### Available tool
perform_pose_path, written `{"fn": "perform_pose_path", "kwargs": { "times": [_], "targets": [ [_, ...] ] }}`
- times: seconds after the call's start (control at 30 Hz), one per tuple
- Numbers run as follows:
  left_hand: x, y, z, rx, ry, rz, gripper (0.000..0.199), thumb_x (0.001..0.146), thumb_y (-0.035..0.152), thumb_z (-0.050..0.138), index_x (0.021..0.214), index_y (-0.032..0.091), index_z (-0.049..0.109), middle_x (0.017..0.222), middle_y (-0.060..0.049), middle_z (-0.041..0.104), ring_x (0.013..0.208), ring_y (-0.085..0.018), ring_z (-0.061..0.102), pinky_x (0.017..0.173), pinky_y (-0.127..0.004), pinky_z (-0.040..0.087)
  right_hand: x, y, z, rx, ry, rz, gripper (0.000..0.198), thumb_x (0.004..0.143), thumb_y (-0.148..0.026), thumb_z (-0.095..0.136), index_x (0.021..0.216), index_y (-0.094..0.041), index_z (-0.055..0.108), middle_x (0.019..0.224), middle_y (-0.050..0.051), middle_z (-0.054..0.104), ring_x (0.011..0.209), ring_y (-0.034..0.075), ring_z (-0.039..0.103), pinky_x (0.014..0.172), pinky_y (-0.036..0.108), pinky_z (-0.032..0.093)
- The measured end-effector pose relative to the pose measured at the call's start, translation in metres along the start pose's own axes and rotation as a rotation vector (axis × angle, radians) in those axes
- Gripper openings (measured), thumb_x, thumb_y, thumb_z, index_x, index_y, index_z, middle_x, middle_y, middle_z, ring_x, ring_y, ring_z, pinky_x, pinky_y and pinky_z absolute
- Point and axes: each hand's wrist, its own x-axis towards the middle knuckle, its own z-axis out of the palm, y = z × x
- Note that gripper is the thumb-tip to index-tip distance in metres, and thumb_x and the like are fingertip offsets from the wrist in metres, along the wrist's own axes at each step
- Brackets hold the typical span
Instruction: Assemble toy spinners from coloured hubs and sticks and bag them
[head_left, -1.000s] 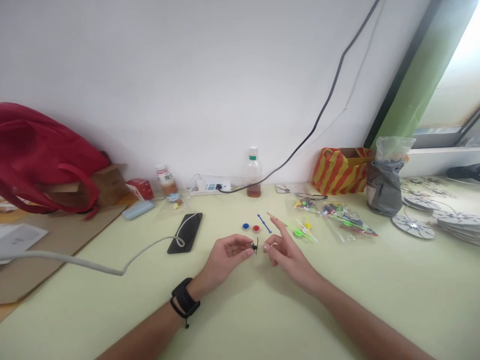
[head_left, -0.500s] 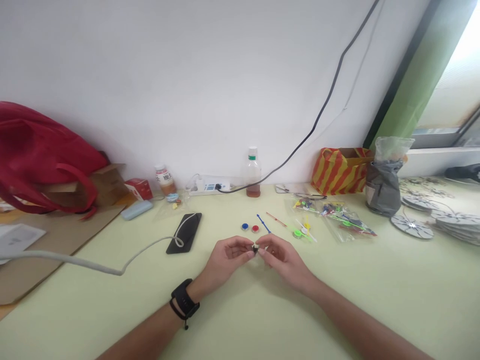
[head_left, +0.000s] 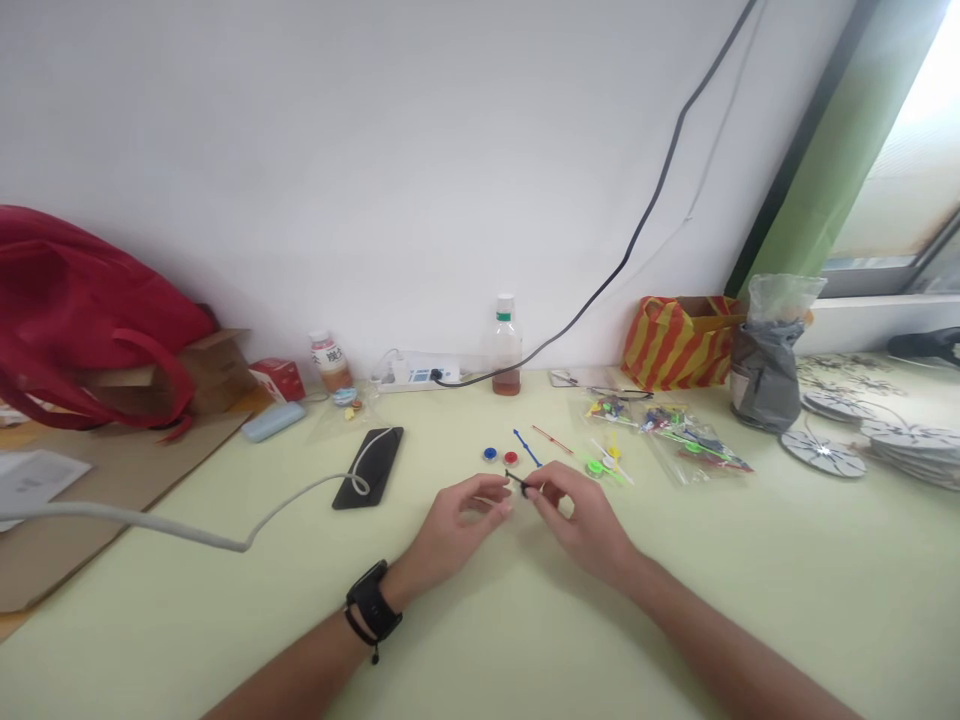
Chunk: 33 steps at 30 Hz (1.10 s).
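Note:
My right hand (head_left: 574, 505) pinches a small black piece with a thin stick (head_left: 516, 481) pointing left and a rounder end at the fingertips. Its exact kind is too small to tell. Close to the stick's free tip, my left hand (head_left: 463, 525) has thumb and index finger apart, with nothing visible between them. Just beyond the hands lie a blue round piece (head_left: 490, 454) and a red round piece (head_left: 511, 458). A blue stick (head_left: 528, 448), a red stick (head_left: 553, 439) and a green round piece (head_left: 595, 468) with yellow and white parts are to the right.
Plastic bags of colourful parts (head_left: 694, 445) lie at right, near round grey discs (head_left: 823, 454). A black phone (head_left: 379, 462) with a grey cable (head_left: 300, 508) across it is at left. A bottle (head_left: 506, 350) and power strip (head_left: 427, 371) stand by the wall.
Both hands held the small black piece between their fingertips before. My left fingers have parted from it, and the right hand holds it with its stick now showing.

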Motion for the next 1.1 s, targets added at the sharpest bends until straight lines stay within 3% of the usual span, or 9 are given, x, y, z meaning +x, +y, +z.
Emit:
{"fn": "perform_pose_path", "kwargs": {
  "times": [0.17, 0.23, 0.3, 0.43, 0.6, 0.73, 0.9, 1.1],
  "targets": [
    [0.004, -0.015, -0.012, 0.357, 0.078, 0.132, 0.039, 0.099, 0.035, 0.059, 0.137, 0.028, 0.060, 0.141, -0.008, 0.061, 0.131, -0.027, 0.055, 0.114, -0.047, 0.044, 0.008, 0.004, -0.036, -0.232, 0.257, -0.074, 0.020, 0.101, -0.038, 0.048, 0.097, -0.024, 0.061, 0.092, 0.009, 0.064, 0.076, 0.022, 0.056, 0.072, 0.037, 0.047],
    [0.006, -0.021, -0.015, 0.443, 0.061, 0.172, 0.046, 0.099, 0.032, 0.058, 0.144, 0.030, 0.053, 0.148, -0.007, 0.055, 0.139, -0.027, 0.047, 0.120, -0.049, 0.037, 0.009, 0.007, -0.045, -0.290, 0.297, -0.076, 0.016, 0.100, -0.032, 0.047, 0.095, -0.024, 0.059, 0.091, 0.008, 0.063, 0.078, 0.022, 0.056, 0.073, 0.036, 0.046],
    [0.008, -0.025, -0.018, 0.504, 0.034, 0.192, 0.051, 0.100, 0.031, 0.057, 0.150, 0.030, 0.047, 0.154, -0.007, 0.049, 0.145, -0.028, 0.040, 0.123, -0.050, 0.032, 0.008, 0.012, -0.046, -0.357, 0.171, -0.015, 0.015, 0.098, -0.022, 0.046, 0.087, -0.023, 0.056, 0.087, 0.007, 0.062, 0.076, 0.021, 0.056, 0.071, 0.034, 0.044],
    [0.010, -0.026, -0.020, 0.591, -0.028, 0.193, 0.056, 0.102, 0.034, 0.052, 0.156, 0.029, 0.038, 0.164, -0.008, 0.036, 0.152, -0.029, 0.030, 0.124, -0.053, 0.028, 0.005, 0.024, -0.036, -0.547, -0.216, 0.180, 0.024, 0.089, -0.007, 0.045, 0.070, -0.022, 0.045, 0.079, 0.005, 0.059, 0.071, 0.018, 0.053, 0.064, 0.029, 0.037],
    [0.014, -0.024, -0.025, 0.667, -0.094, 0.227, 0.063, 0.103, 0.037, 0.051, 0.161, 0.029, 0.029, 0.170, -0.006, 0.023, 0.153, -0.031, 0.024, 0.124, -0.053, 0.028, 0.004, 0.029, -0.028, -0.615, -0.232, 0.216, 0.026, 0.091, -0.005, 0.044, 0.070, -0.021, 0.044, 0.083, 0.005, 0.061, 0.074, 0.018, 0.054, 0.064, 0.028, 0.036],
    [0.017, -0.024, -0.028, 0.672, -0.124, 0.247, 0.062, 0.103, 0.037, 0.050, 0.161, 0.030, 0.029, 0.168, -0.004, 0.027, 0.150, -0.031, 0.030, 0.123, -0.052, 0.030, 0.006, 0.032, -0.029, -0.676, -0.201, 0.198, 0.026, 0.094, -0.004, 0.044, 0.074, -0.020, 0.051, 0.085, 0.006, 0.062, 0.074, 0.018, 0.056, 0.065, 0.028, 0.036],
    [0.016, -0.020, -0.027, 0.625, -0.102, 0.273, 0.056, 0.102, 0.036, 0.052, 0.156, 0.030, 0.041, 0.162, -0.004, 0.041, 0.145, -0.030, 0.036, 0.121, -0.050, 0.034, 0.019, 0.052, -0.033, -0.846, -0.163, 0.253, 0.023, 0.092, 0.001, 0.048, 0.085, -0.016, 0.061, 0.094, 0.010, 0.063, 0.079, 0.019, 0.060, 0.066, 0.029, 0.036],
    [0.015, -0.013, -0.025, 0.566, -0.066, 0.307, 0.037, 0.102, 0.030, 0.052, 0.138, 0.028, 0.060, 0.133, -0.008, 0.064, 0.126, -0.027, 0.055, 0.111, -0.045, 0.045, 0.026, 0.071, -0.042, -1.022, -0.092, 0.338, 0.026, 0.095, 0.000, 0.045, 0.091, -0.016, 0.065, 0.097, 0.012, 0.062, 0.081, 0.021, 0.061, 0.067, 0.030, 0.038]
  ]
}}
